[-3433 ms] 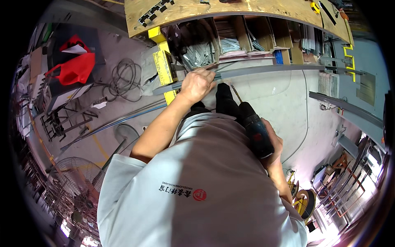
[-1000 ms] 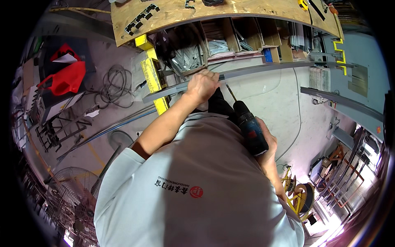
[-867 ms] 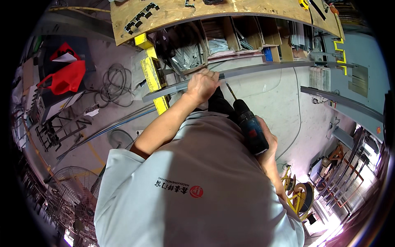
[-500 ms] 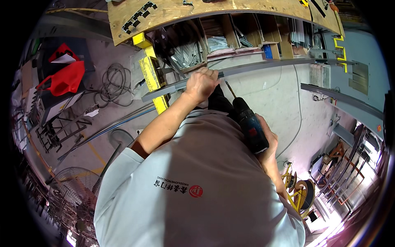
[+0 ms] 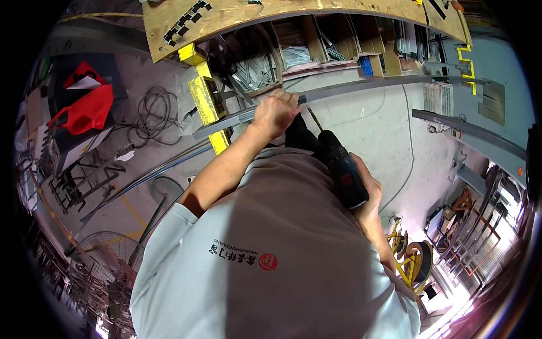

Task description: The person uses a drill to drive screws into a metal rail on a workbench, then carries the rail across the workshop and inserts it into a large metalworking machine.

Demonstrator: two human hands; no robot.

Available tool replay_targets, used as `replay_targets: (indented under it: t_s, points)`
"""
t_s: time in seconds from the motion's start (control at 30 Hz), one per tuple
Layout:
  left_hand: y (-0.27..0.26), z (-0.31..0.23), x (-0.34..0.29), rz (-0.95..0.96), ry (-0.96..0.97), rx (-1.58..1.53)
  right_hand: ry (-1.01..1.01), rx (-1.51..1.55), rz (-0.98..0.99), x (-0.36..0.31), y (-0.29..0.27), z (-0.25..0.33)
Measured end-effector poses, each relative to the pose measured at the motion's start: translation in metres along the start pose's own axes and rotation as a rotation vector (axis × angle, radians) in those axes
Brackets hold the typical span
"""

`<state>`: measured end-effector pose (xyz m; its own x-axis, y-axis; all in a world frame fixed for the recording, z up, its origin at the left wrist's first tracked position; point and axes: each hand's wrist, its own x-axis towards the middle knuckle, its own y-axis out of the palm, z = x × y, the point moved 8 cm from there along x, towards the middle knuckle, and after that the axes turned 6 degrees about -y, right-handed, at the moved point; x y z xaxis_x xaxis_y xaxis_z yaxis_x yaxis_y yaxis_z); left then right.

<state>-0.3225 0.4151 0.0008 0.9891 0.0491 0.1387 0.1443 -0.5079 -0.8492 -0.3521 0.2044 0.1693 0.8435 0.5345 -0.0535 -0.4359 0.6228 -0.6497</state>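
Note:
A long grey metal profile (image 5: 361,88) runs across in front of me, its left end over a yellow support (image 5: 204,101). My left hand (image 5: 276,114) is closed over the profile left of its middle, fingers curled over the far edge. In my right hand (image 5: 367,183) is a dark cordless drill (image 5: 343,169), held close to my body. Its long bit (image 5: 315,118) points up and left, and the tip is near the profile just right of my left hand. Whether the tip touches the metal I cannot tell. The drill's grip is mostly hidden.
Beyond the profile stands a wooden workbench (image 5: 237,24) with open compartments of metal parts underneath. Another grey profile (image 5: 468,131) juts in from the right. On the left are a coiled hose (image 5: 155,113), red cloth (image 5: 90,110) and a caged fan (image 5: 104,265). Yellow reels (image 5: 415,263) stand behind at right.
The bit's tip has come slightly closer to the profile. My left hand keeps its hold, and the view has shifted a little.

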Motion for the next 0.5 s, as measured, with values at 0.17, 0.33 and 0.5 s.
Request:
replay_targets:
  t_s: [0.17, 0.33, 0.5]
  points:
    - [-0.0034, -0.003, 0.0022, -0.006, 0.024, 0.014, -0.001, 0.0, 0.001, 0.0019, 0.0013, 0.0016]
    - [-0.0043, -0.0024, 0.0002, -0.053, 0.043, -0.005, -0.002, 0.004, 0.003, 0.0033, 0.0014, 0.0037]
    - [-0.005, -0.0026, 0.002, -0.006, 0.028, -0.025, -0.009, 0.017, 0.0, 0.004, 0.0026, 0.0033]
